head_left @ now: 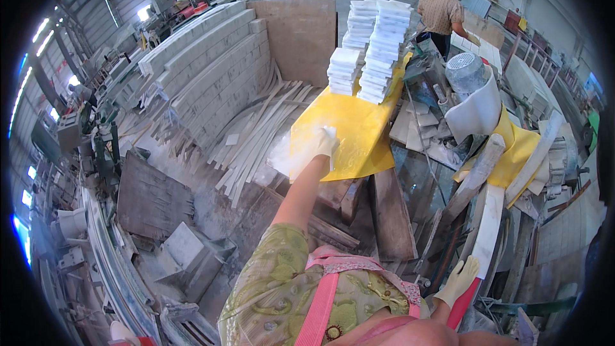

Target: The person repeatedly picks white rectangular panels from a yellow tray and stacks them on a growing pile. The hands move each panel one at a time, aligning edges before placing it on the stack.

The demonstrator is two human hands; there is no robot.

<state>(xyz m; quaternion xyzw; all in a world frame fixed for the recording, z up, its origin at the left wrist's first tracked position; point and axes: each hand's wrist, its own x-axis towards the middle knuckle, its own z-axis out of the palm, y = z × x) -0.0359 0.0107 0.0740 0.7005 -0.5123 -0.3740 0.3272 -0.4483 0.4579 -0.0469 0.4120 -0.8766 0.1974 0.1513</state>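
My left hand (325, 143), in a pale glove, reaches forward over a yellow sheet (346, 115) draped on a stand. Its fingers are closed; a thin white edge shows beside them, but what they hold is unclear. A whitish blur (279, 157) lies at the sheet's left edge, next to this hand. Several stacks of white stone tiles (378, 57) rise from the sheet's far end. Low on the right, my right hand (460, 280), also gloved, has its fingers stretched out beside the near end of a long white strip (487, 227). Nothing shows in it.
Long stone slabs (205, 57) are piled at the far left, with thin offcut strips (256, 134) before them. A motor (465, 72) with a pale guard stands on the right. Wooden boards (392, 218) lean below the sheet. Another person (441, 11) stands at the back right.
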